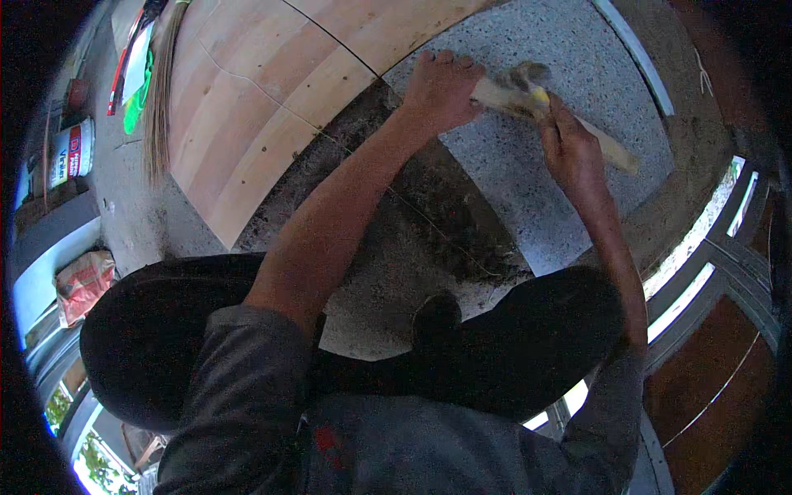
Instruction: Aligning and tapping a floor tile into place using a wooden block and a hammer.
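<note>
From afar, I saw a pale stick [612, 149] over the speckled slab [598, 70], the left hand [441, 89] clamped on its end at the slab's left part, the right hand's [571, 148] fingers closed around a blurred tool [526, 77] above the slab's middle.

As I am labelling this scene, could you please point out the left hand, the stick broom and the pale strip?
Left hand [444, 89]: head view, back of the hand.
Stick broom [160, 103]: head view, middle of its bristles.
Pale strip [615, 150]: head view, bare part near its right end.
</note>
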Available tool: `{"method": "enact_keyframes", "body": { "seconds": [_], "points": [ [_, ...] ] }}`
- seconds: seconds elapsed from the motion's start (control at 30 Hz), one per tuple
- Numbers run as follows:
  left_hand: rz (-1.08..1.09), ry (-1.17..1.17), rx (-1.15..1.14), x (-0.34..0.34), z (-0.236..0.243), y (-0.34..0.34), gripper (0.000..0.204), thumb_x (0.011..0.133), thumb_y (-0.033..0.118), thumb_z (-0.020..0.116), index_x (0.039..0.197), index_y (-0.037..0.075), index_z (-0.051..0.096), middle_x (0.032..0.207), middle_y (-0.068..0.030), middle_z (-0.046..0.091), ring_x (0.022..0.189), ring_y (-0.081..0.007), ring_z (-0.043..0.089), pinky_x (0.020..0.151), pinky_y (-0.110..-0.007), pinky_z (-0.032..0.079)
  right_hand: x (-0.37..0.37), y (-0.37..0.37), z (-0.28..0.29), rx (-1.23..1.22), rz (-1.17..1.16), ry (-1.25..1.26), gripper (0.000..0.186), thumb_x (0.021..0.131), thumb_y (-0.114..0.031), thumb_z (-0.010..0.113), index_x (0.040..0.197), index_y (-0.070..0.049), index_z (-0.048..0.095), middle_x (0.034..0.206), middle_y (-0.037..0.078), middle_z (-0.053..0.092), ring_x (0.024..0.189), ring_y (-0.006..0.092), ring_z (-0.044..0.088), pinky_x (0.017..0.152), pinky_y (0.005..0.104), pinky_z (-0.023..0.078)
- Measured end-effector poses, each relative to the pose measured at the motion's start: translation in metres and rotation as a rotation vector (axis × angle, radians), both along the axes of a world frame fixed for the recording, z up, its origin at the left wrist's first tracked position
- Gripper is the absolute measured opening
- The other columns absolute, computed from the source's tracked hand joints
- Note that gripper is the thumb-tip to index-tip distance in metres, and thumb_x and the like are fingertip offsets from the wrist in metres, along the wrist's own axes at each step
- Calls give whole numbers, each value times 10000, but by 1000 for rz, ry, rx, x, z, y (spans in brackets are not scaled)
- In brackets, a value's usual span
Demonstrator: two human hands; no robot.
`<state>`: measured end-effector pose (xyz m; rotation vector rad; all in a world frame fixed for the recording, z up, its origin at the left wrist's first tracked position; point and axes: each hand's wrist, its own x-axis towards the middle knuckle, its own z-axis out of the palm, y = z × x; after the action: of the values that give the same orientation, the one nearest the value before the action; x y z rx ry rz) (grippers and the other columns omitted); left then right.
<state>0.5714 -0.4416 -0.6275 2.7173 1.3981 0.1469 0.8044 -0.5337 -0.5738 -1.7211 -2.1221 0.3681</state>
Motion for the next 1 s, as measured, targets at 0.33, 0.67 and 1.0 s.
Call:
{"method": "enact_keyframes", "body": {
  "seconds": [0.33, 0.67, 1.0],
  "points": [
    [199, -387, 271, -43, 9, -34, 722, 843, 537, 774, 1386, 97, 592, 1384, -174, 600, 1333, -425, 508, 1158, -660, 282, 17, -7, 6, -163, -145, 194, 543, 924, -313, 755, 1352, -9, 615, 983, 242, 738, 917, 392, 742, 818, 439, 581],
    [389, -77, 180, -91, -27, -57, 607, 1041, 484, 511, 1434, 23, 556, 1509, -154, 492, 1457, -466, 360, 1198, -719, 147, 24, -10, -18, -173, -191, 136, 602, 909, -308, 781, 1397, -9, 594, 1111, 238, 738, 953, 349, 748, 850, 432, 582],
    [427, 47, 146, -83, -34, -53, 625, 1050, 478, 485, 1469, 15, 517, 1543, -177, 436, 1467, -467, 334, 1201, -726, 129, 19, -5, -15, -239, -250, 214, 570, 938, -328, 747, 1387, -12, 593, 1113, 237, 734, 1014, 392, 731, 879, 443, 574]
  ]
}}
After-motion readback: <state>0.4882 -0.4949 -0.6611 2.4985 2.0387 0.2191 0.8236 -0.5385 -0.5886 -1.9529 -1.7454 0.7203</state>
